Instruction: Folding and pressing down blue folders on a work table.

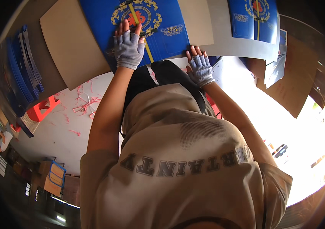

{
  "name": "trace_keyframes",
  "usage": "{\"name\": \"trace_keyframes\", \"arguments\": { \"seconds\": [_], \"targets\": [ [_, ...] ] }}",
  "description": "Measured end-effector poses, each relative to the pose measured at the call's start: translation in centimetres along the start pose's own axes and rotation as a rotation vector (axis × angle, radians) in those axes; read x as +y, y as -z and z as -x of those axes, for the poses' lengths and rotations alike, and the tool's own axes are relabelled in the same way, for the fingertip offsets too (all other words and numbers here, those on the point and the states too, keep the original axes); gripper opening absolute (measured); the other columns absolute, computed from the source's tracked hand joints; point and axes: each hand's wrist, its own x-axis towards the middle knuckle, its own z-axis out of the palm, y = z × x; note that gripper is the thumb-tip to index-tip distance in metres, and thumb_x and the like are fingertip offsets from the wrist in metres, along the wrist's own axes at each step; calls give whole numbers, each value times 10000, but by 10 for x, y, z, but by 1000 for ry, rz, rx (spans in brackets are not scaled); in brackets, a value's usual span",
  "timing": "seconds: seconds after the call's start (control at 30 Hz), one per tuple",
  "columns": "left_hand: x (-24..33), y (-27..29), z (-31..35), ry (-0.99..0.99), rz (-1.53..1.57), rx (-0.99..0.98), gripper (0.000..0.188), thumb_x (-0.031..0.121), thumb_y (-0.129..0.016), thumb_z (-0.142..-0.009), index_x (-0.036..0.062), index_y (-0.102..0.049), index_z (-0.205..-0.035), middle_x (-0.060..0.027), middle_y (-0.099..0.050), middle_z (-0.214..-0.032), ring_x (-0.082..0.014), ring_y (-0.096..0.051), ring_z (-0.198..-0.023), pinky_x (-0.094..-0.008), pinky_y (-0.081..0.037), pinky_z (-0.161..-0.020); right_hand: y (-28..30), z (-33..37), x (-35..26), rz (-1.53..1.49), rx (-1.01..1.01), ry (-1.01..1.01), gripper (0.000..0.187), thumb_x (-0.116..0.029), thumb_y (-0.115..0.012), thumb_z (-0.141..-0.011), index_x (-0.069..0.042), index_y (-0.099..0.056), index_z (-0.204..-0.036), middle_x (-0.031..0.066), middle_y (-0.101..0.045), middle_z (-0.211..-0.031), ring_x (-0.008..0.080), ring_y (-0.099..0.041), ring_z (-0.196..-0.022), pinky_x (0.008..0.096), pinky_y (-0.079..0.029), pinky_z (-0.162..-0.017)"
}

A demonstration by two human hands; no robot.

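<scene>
A blue printed sheet (168, 47) with a gold ring pattern, a red emblem and a yellow stripe lies on a larger plain greyish-brown board (68, 42). My left hand (128, 51), in a grey striped fingerless glove, rests flat on this sheet near the yellow stripe, fingers stretched upward over the ring pattern. My right hand (200, 68), gloved alike, is at the sheet's lower right corner. Its fingers are extended, with the tips at the near edge of the sheet and worktop. I see nothing held in either hand.
Another blue printed sheet (248, 32) lies on the grey worktop (223, 47) at right. Stacked blue sheets (26, 72) stand at left. A red plastic stool (44, 108) and pink string scraps (84, 105) are on the floor. Brown cardboard (294, 76) is at far right.
</scene>
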Motion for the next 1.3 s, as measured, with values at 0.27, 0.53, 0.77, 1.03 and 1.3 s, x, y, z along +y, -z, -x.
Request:
{"name": "trace_keyframes", "arguments": {
  "seconds": [0.27,0.53,0.77,1.03,1.3],
  "targets": [
    [-3,1,2,-24,-57,-22,491,266,-573,-840,195,-483,-1317,-153,-307,-1455,-347,-294,-1334,-504,-219,-1078,24,-33,5,-611,140,-341,300,-91,-563,-817,-55,-608,-1112,141,-626,-1025,301,-607,-926,352,-477,-787],
    [-1,0,-4,-83,-8,22,467,255,-555,-844,159,-497,-1298,-169,-332,-1433,-360,-310,-1317,-507,-244,-1066,4,-47,21,-969,118,-575,285,-100,-700,-733,-51,-655,-1010,113,-653,-827,189,-629,-714,292,-490,-676],
    [-2,2,0,-75,-107,9,465,226,-518,-848,141,-480,-1303,-182,-372,-1407,-380,-343,-1290,-503,-262,-1064,32,-59,33,-1100,-293,-632,342,-80,-660,-778,0,-628,-1108,61,-691,-905,136,-655,-816,235,-500,-687],
    [-3,2,0,-98,-145,-31,468,210,-480,-873,129,-454,-1333,-178,-332,-1435,-376,-313,-1313,-507,-226,-1084,30,-64,24,-1173,-356,-780,240,-133,-667,-794,15,-656,-982,68,-679,-754,129,-654,-689,276,-495,-582],
    [0,1,-4,-88,-191,-28,476,213,-477,-876,131,-436,-1344,-176,-322,-1441,-363,-304,-1321,-509,-245,-1075,23,-53,22,-934,-211,-590,161,-104,-613,-819,23,-650,-911,115,-660,-712,175,-643,-649,286,-501,-623]
  ]
}}
